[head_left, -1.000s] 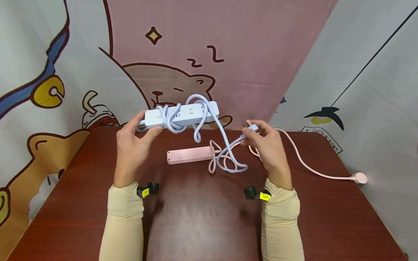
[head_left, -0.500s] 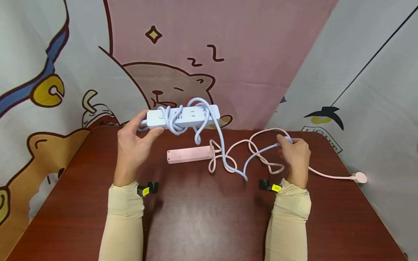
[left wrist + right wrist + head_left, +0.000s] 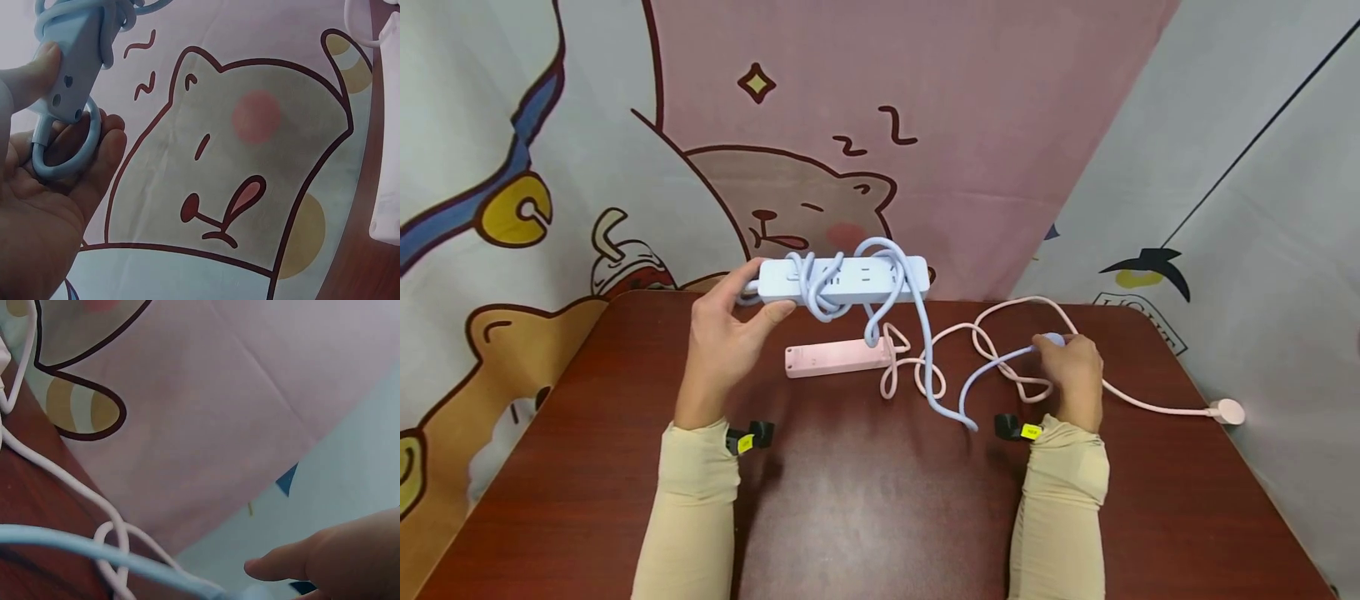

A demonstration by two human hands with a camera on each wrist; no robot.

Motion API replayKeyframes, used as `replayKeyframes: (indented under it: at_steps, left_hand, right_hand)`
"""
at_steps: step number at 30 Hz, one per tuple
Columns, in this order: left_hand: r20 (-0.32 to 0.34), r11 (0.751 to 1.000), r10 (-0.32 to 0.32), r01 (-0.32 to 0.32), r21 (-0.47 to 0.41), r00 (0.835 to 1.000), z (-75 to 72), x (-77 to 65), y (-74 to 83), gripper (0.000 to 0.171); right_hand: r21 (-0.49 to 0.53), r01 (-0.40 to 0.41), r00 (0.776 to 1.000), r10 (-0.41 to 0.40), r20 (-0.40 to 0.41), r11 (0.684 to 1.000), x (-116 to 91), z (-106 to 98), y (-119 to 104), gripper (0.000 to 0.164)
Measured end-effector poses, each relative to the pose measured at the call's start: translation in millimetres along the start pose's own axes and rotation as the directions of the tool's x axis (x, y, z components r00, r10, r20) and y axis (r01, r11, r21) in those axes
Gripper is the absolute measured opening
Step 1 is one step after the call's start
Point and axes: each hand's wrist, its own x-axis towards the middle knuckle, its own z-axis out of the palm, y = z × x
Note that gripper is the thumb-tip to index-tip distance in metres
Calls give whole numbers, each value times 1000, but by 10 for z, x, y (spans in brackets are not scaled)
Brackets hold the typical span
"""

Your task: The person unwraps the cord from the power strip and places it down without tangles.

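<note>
My left hand [image 3: 718, 350] holds a pale blue power strip [image 3: 867, 287] by its left end, raised above the table, thumb on the front side. Its blue cord [image 3: 928, 367] winds loosely round the strip, then hangs from the right part in a long bend. In the left wrist view the cord also loops out of the strip's end [image 3: 67, 94] against my fingers. Farther right, my right hand [image 3: 1073, 375] pinches the plug [image 3: 1054, 339] at the cord's far end; its prongs are hidden. The right wrist view shows the blue cord [image 3: 94, 549] leading to that hand.
Behind the blue strip, a pink power strip [image 3: 835, 357] lies on the brown table [image 3: 880, 517]. Its pink cord [image 3: 1138, 406] curls in loose loops, passes by my right hand and ends in a round pink plug [image 3: 1228, 410]. A printed cloth [image 3: 985, 125] hangs behind the table.
My right hand has carried the plug to the right, drawing the blue cord's hanging bend wider. My left hand and the blue strip have shifted slightly right and down.
</note>
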Motion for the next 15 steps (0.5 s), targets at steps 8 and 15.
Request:
replayKeyframes:
  at_steps: [8, 15]
  left_hand:
    - [30, 999, 43, -42, -30, 999, 72, -9, 30, 57]
    - [50, 997, 72, -71, -9, 996, 109, -13, 35, 56]
  right_hand:
    - [74, 131, 991, -128, -41, 989, -269, -170, -327, 63]
    - [254, 517, 852, -460, -251, 818, -655, -68, -808, 35]
